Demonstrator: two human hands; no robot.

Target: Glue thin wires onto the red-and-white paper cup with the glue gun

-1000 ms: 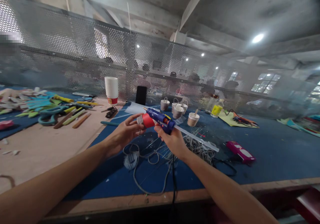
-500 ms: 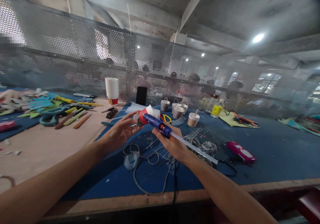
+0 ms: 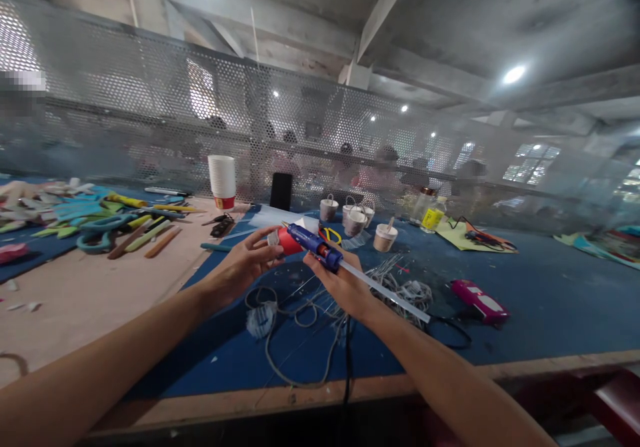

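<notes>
Red cup [image 3: 289,242] tilted in the left hand's [image 3: 245,258] curled fingers, right hand [image 3: 349,286] wrapped round the blue glue gun [image 3: 311,243]! Grey covers one end, much red shows bare; grey cups [image 3: 355,222] behind look further along.

Phone [image 3: 281,191] behind cord [image 3: 327,367].

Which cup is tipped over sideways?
The red cup, held in the left hand; the tall white stack and the small cups farther right all stand upright.
</notes>
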